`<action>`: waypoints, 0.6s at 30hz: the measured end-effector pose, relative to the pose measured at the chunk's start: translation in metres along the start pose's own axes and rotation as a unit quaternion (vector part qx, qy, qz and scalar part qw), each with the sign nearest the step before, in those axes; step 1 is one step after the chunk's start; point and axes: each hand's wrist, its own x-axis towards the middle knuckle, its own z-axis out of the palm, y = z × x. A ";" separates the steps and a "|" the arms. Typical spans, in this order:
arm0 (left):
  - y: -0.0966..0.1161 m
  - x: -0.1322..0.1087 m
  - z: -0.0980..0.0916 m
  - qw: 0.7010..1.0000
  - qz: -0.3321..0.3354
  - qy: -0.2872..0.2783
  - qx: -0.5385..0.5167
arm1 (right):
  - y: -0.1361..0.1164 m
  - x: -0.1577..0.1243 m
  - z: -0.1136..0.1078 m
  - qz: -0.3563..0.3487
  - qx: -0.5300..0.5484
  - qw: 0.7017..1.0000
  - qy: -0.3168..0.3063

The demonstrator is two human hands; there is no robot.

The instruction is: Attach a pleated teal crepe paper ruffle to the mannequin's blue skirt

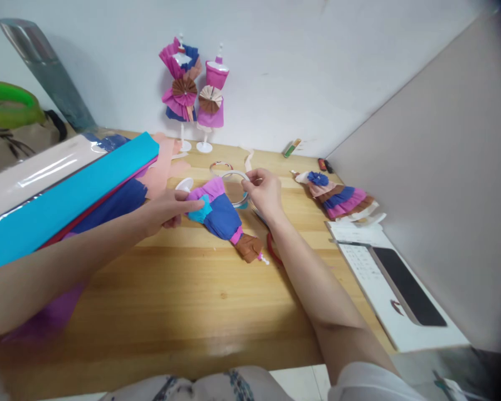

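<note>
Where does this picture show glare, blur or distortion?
Head view: glare on the wrapped cream paper; soft sheen on the table near its front edge; the tall bottle leans outward, likely wide-angle distortion; dark blur at the upper-right corner.

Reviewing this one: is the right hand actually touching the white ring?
Touching. The head view shows it: the right hand pinches the rim of the white ring, with no gap between them.

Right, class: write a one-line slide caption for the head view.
Left hand holds a dressed miniature mannequin, right hand a pale ring; two dressed mannequins stand behind.
</note>
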 end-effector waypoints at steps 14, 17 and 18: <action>-0.006 -0.003 0.100 0.549 0.650 0.023 0.524 | -0.002 0.000 0.000 -0.003 -0.009 1.000 -0.001; -0.003 0.005 0.111 0.526 0.623 0.029 0.578 | -0.002 0.000 0.000 -0.004 -0.009 1.000 -0.001; -0.002 0.006 0.111 0.521 0.616 0.026 0.590 | -0.002 0.000 0.000 -0.005 -0.007 1.000 0.000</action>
